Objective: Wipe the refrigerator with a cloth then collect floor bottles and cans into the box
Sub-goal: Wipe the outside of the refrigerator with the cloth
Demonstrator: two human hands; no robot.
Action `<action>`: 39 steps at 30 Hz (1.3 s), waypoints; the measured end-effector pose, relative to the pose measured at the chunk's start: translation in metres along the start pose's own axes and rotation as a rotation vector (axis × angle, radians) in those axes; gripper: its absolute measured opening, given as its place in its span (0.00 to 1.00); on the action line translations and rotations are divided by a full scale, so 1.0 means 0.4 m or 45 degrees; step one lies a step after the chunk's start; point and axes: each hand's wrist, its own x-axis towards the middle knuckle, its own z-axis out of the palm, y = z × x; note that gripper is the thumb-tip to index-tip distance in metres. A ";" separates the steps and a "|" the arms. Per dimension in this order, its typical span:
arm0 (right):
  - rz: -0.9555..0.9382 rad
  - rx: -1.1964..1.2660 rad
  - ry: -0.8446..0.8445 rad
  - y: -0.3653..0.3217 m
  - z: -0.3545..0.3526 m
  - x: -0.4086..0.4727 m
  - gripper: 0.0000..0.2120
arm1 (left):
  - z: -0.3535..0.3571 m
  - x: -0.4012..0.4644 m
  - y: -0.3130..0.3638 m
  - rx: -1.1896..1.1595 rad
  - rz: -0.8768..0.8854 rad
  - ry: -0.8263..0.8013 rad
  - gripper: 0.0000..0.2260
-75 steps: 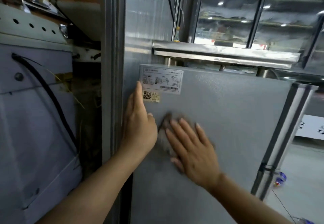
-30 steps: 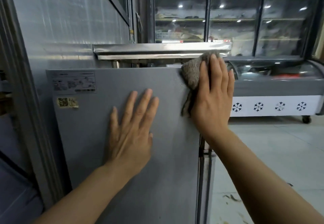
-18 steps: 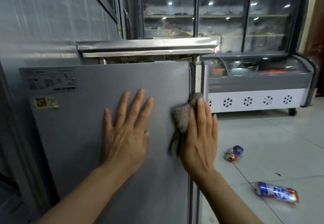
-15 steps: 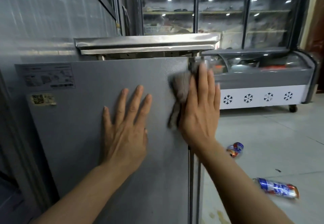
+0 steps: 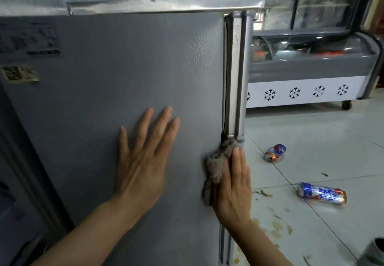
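Observation:
The grey refrigerator side panel [image 5: 116, 68] fills the left and middle of the view. My left hand [image 5: 143, 159] lies flat on it with straight, spread fingers. My right hand [image 5: 234, 186] presses a grey-brown cloth [image 5: 218, 166] with straight fingers against the panel's right edge, beside the door seam [image 5: 234, 74]. On the tiled floor to the right lie a crushed red-and-blue can [image 5: 274, 153] and a longer blue-and-red can [image 5: 322, 193] on its side.
A chest freezer [image 5: 311, 72] with snowflake marks stands at the back right, glass-door coolers behind it. Stains and bits of litter mark the floor [image 5: 278, 224] near the refrigerator's corner. A dark round object [image 5: 376, 249] shows at the bottom right edge.
My right hand has slid the cloth down the refrigerator's right edge from near the top to mid-height. My left hand stays flat on the panel.

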 end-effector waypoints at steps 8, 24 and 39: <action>0.094 -0.006 0.293 -0.055 -0.021 0.282 0.28 | 0.029 -0.041 -0.020 -0.022 -0.013 -0.060 0.44; -0.353 0.153 0.125 -0.176 -0.005 0.282 0.26 | -0.030 -0.153 -0.165 0.088 -0.263 -0.033 0.41; -0.738 0.047 -0.130 -0.295 0.020 0.197 0.25 | -0.035 -0.241 -0.249 0.049 -0.303 -0.099 0.45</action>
